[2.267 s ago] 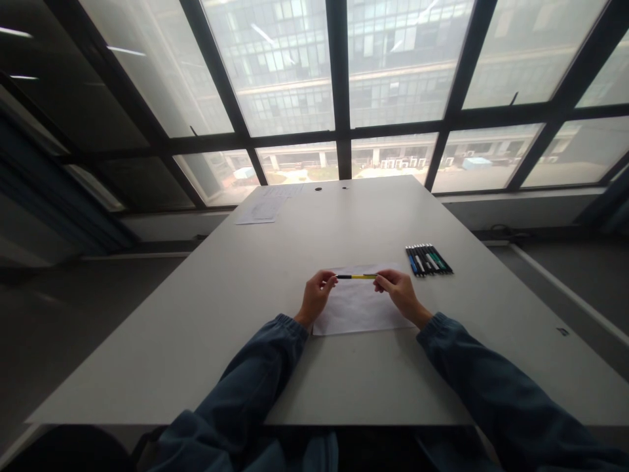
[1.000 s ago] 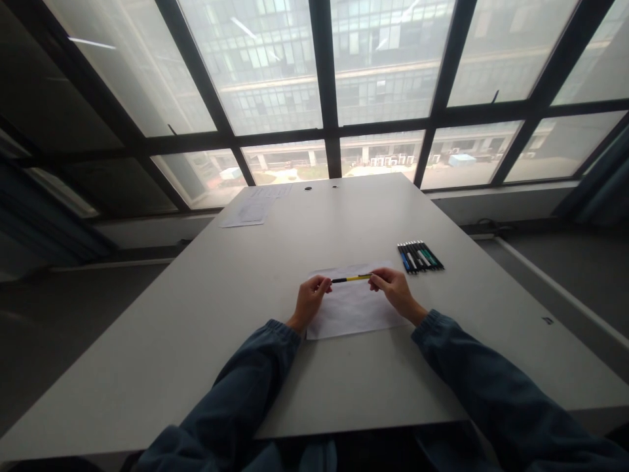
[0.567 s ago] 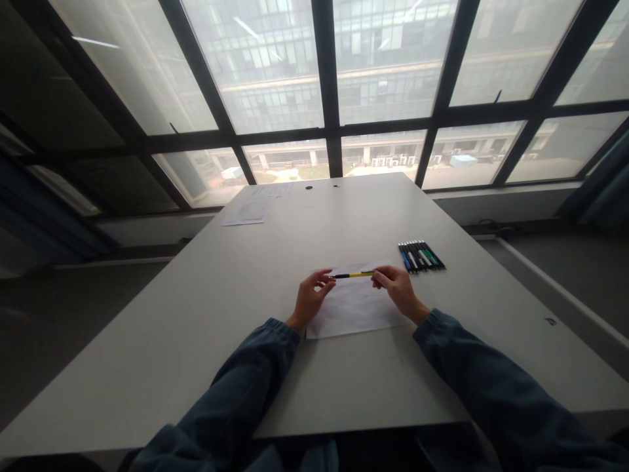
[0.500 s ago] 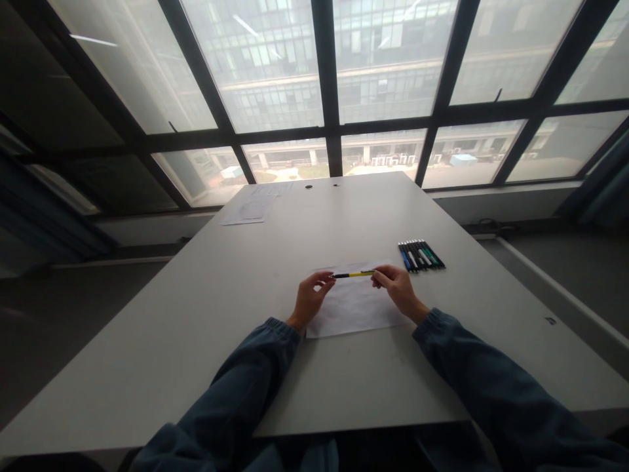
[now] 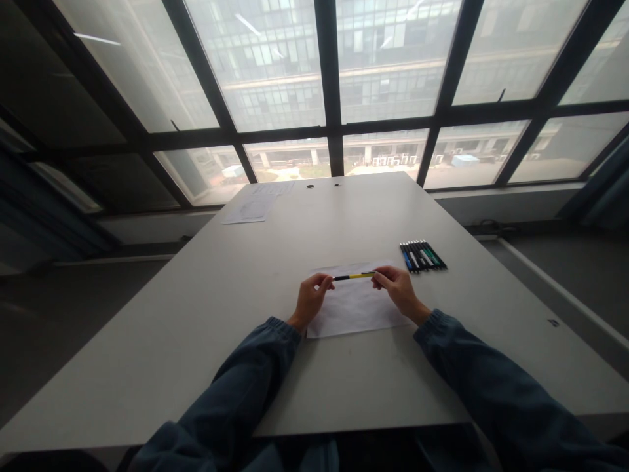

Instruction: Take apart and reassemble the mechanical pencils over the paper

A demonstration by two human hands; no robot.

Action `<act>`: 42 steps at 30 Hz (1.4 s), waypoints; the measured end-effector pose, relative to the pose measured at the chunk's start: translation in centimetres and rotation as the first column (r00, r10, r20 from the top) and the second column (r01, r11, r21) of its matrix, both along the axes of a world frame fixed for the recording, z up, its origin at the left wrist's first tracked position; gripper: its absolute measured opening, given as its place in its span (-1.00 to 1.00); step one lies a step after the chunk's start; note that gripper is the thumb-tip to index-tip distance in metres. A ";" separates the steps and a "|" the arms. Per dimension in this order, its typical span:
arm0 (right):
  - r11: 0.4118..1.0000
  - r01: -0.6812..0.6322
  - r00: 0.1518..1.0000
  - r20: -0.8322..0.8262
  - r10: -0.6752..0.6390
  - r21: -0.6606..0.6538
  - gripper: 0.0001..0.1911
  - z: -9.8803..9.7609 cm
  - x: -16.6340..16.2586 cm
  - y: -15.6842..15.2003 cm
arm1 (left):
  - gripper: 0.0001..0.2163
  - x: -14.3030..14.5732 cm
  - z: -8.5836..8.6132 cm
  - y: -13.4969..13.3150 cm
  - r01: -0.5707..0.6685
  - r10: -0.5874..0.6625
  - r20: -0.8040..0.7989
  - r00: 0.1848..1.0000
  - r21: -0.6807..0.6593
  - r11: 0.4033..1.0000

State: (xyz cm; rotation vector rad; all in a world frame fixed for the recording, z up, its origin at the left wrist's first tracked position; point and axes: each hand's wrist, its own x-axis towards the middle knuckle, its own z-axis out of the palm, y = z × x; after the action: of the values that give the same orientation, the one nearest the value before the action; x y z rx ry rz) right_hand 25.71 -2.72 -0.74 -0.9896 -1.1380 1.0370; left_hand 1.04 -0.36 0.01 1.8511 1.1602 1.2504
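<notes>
A yellow and black pen [image 5: 354, 276] is held level between my two hands, above a white sheet of paper [image 5: 358, 311]. My left hand [image 5: 312, 295] pinches its dark tip end between thumb and fingers. At the other end, by the clip, my right hand [image 5: 396, 287] grips it with closed fingers. The sheet lies flat under both hands, and its near edge faces me. To the right of my right hand, several pens [image 5: 422, 255] with black, blue, white and green parts lie side by side in a row.
The white table [image 5: 171, 367] stretches away to a window wall. More printed papers [image 5: 253, 206] lie at its far left corner. A round dark hole cover [image 5: 310, 186] sits near the far edge, and a small dark mark [image 5: 553, 322] shows at the right.
My left thumb and fingers have closed more tightly on the pen's tip end. My right hand keeps its grip, and the view has shifted very slightly.
</notes>
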 end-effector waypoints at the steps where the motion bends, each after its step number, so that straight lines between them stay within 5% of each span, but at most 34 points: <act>1: 1.000 -0.002 1.000 0.002 0.002 0.000 -0.69 0.0 0.0 0.0 | -0.68 0.0 0.1 0.0 -0.002 0.002 -0.010 1.000 0.000 1.000; 11: 1.000 0.009 1.000 -0.003 -0.009 -0.010 -0.65 -0.2 0.1 0.1 | -0.58 0.1 -0.7 0.6 0.123 -0.117 0.101 0.988 -0.055 0.991; 22: 1.000 -0.005 1.000 0.028 0.006 -0.017 -0.62 -0.3 0.0 -0.1 | -0.82 0.4 -0.1 0.0 0.002 -0.003 0.016 1.000 0.016 1.000; 42: 0.998 -0.057 0.997 0.043 0.059 -0.040 -0.63 -1.0 -0.5 0.2 | -0.49 -0.1 -0.9 0.3 0.001 -0.005 -0.059 0.998 -0.069 0.998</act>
State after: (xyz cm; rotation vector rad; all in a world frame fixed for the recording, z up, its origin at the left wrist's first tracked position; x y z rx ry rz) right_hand 25.16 -2.48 -1.71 -1.0195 -1.1925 1.0919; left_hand 0.92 -0.09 -0.85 1.8494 1.2158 1.1471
